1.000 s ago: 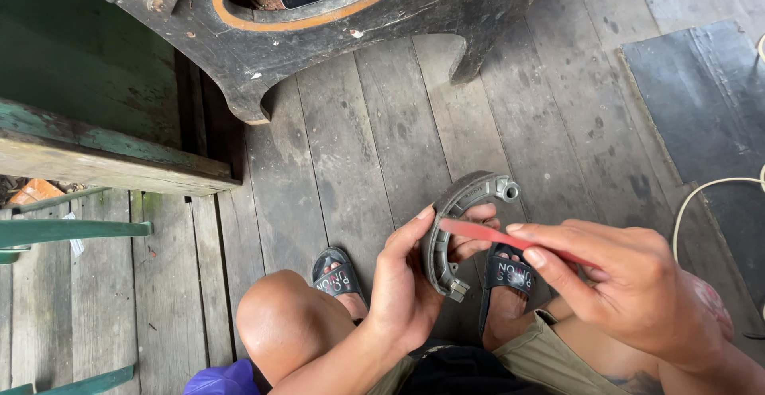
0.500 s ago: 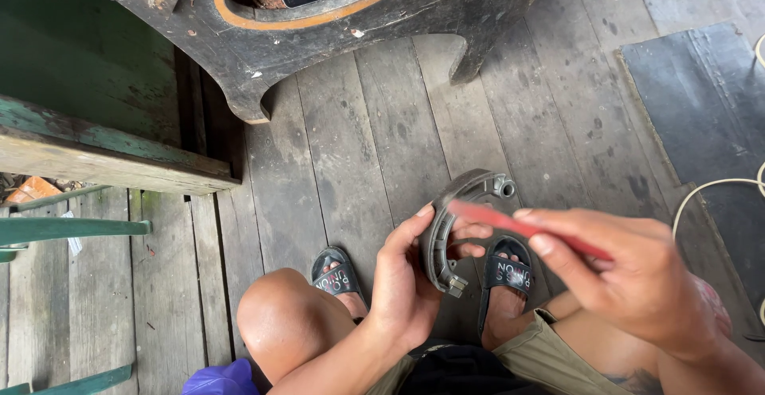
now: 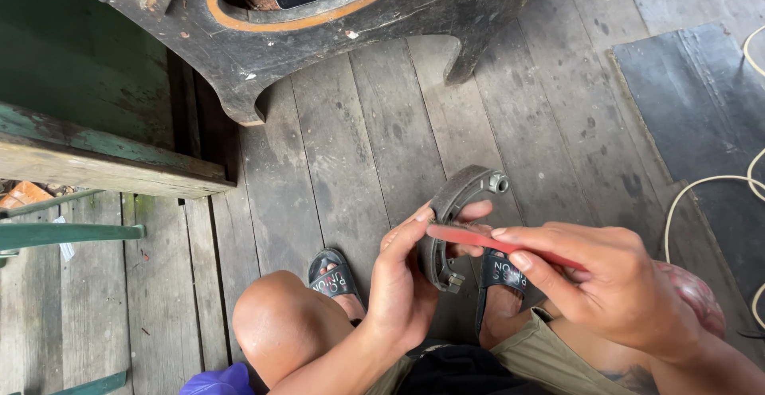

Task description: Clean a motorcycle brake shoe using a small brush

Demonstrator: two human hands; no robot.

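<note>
Soft, even daylight lay over the plank floor (image 3: 358,148), brightest toward its upper right corner, where the grey boards looked washed and pale. Shadows were weak and diffuse: a dim band sat under the dark wooden stand (image 3: 335,37) along the floor's top edge, and another beneath the green bench (image 3: 88,136) at the left edge. No hard glare showed (only a mild sheen on the bare knee (image 3: 287,323)). Focus held sharp across the boards, their grain crisp. The right hand (image 3: 613,287) was slightly soft at its near edge. The wide lens bent the planks outward toward the corners.
</note>
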